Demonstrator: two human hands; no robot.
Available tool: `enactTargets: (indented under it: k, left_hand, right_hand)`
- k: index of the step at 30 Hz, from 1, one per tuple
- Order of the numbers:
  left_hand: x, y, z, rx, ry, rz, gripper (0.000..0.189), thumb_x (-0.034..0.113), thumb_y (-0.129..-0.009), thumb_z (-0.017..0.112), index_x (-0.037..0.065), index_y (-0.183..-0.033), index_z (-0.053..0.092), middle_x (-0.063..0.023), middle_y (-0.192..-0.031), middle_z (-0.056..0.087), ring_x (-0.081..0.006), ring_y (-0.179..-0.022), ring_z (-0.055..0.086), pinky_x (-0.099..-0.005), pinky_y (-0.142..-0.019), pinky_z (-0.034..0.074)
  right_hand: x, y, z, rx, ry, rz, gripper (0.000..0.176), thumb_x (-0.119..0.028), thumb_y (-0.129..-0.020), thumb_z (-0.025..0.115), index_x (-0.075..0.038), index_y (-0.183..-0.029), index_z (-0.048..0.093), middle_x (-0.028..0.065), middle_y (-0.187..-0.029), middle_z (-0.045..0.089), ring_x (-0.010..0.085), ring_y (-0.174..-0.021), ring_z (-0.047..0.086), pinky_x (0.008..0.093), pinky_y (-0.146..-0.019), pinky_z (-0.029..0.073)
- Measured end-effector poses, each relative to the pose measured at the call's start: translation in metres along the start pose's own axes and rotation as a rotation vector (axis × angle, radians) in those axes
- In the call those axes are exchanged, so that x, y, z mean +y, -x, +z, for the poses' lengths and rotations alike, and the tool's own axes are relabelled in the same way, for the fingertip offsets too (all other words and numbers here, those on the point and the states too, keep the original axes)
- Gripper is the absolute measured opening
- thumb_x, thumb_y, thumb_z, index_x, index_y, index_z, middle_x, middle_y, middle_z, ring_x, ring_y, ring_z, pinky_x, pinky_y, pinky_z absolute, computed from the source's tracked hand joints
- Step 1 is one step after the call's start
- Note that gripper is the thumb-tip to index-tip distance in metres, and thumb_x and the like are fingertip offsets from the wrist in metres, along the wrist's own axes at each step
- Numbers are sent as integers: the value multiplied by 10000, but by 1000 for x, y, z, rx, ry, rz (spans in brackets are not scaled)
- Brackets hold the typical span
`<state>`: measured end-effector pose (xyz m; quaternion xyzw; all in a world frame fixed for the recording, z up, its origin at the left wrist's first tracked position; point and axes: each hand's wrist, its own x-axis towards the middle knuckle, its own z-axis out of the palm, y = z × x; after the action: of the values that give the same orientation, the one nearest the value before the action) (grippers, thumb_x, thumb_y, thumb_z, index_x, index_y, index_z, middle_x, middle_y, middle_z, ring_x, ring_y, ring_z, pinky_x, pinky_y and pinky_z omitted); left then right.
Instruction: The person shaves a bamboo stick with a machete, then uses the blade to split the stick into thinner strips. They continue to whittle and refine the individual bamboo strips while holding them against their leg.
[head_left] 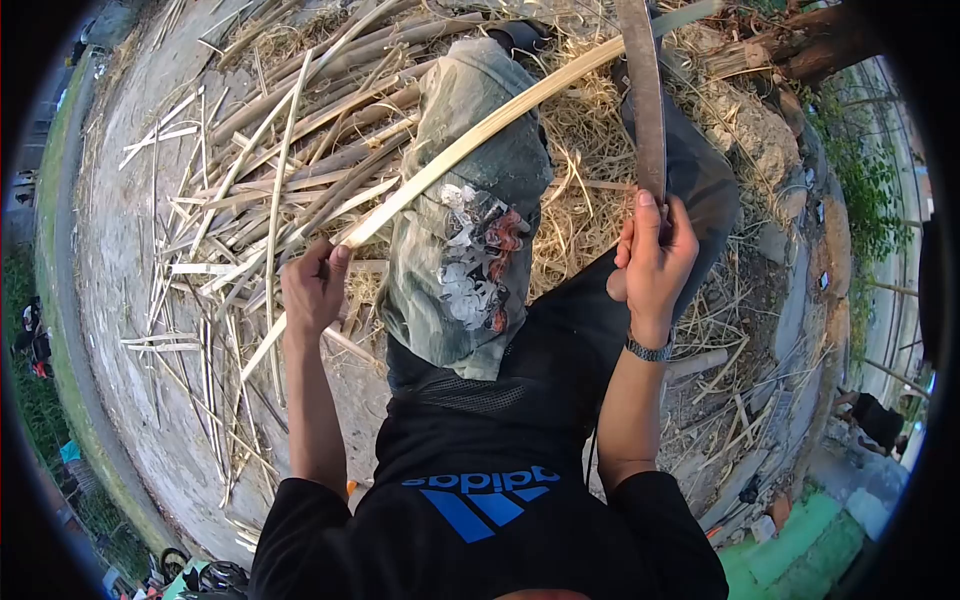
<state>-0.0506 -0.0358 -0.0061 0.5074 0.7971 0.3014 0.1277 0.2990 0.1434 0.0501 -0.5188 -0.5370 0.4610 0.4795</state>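
Observation:
My left hand [314, 287] is closed around a long pale split wood strip [480, 130], thumb on top, with one end of the strip running back under the forearm. From there the strip slants up to the right, over a grey-green printed cloth [440, 240] draped on my left thigh. In my right hand [655, 250] is a machete [646, 110], its long dark blade pointing away from me. The handle is mostly hidden by my fingers, and its rounded end shows below them. Near the top of the view, the blade crosses the far part of the strip.
Split strips and poles [300, 150] lie piled on the ground ahead and to the left. Shavings [580, 200] cover the ground between my legs. A rough log [800, 45] and a rock [760, 150] lie at the upper right. Green plants [855, 150] grow beyond.

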Motion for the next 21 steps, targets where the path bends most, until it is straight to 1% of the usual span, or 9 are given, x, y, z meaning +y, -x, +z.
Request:
enactTargets:
  k: [4, 7, 10, 11, 13, 15, 17, 19, 21]
  left_hand:
    - [-29, -16, -25, -16, -13, 48, 473, 388, -1000, 705, 15, -735, 582, -47, -514, 442, -149, -471, 389, -347, -473, 342]
    - [-26, -31, -31, -33, 26, 131, 472, 328, -1001, 707, 13, -688, 547, -50, -501, 433, -123, -475, 363, -333, -463, 328]
    - [-7, -41, -36, -89, 13, 117, 437, 305, -1007, 704, 4, -712, 589, -51, -502, 425, -121, -479, 365, -341, -466, 331]
    - [-1, -44, -31, -111, 37, 117, 411, 267, -1005, 687, -11, -722, 582, -53, -526, 381, -130, -512, 318, -353, -483, 311]
    - [15, -50, -18, -116, 71, 209, 457, 323, -1003, 708, -2, -711, 576, -45, -523, 356, -140, -508, 303, -364, -482, 294]
    - [22, -55, -26, -141, -30, 184, 501, 380, -994, 721, 5, -699, 568, -35, -519, 329, -148, -504, 284, -370, -480, 279]
    - [16, -56, -23, -155, 2, 182, 543, 423, -988, 720, 10, -679, 553, -29, -515, 308, -141, -503, 266, -369, -478, 267]
    - [18, -58, -18, -154, -33, 226, 498, 433, -981, 725, 5, -737, 656, -56, -474, 424, -176, -428, 360, -374, -457, 327]
    - [33, -62, -12, -155, -14, 241, 533, 453, -979, 722, 10, -697, 625, -54, -471, 413, -172, -425, 379, -375, -458, 334]
  right_hand:
    - [4, -31, -20, 20, 211, -31, 279, -248, -1069, 593, -9, -925, 609, 41, -667, 652, 60, -470, 520, 235, -430, 374]
    - [0, -48, -25, 84, 273, 126, 285, -272, -1059, 611, -20, -928, 593, 17, -628, 585, 70, -458, 491, 258, -413, 365]
    - [6, -37, -4, 66, 337, 46, 280, -286, -1046, 635, -32, -936, 594, -2, -604, 550, 78, -456, 487, 277, -400, 349]
    - [9, -27, 5, 14, 285, 72, 296, -291, -1037, 659, -31, -917, 584, 14, -578, 533, 98, -477, 478, 307, -445, 378]
    - [16, -7, 19, -136, 627, -283, 320, -291, -1028, 681, -20, -899, 571, 39, -575, 520, 115, -511, 451, 320, -508, 402]
    - [16, 6, 27, -205, 585, -220, 329, -282, -1024, 689, -7, -890, 566, 62, -597, 522, 138, -536, 427, 336, -548, 407]
    - [23, 3, 23, -128, 561, -269, 324, -281, -1018, 699, -11, -891, 572, 61, -610, 534, 140, -534, 422, 336, -538, 397]
    - [19, -12, 24, 12, 612, -246, 380, -321, -1029, 684, -14, -853, 547, 9, -606, 556, 97, -531, 449, 301, -513, 379]
    - [18, -20, 30, 110, 324, 69, 384, -323, -1034, 671, -8, -857, 542, 8, -593, 552, 103, -525, 485, 317, -512, 389]
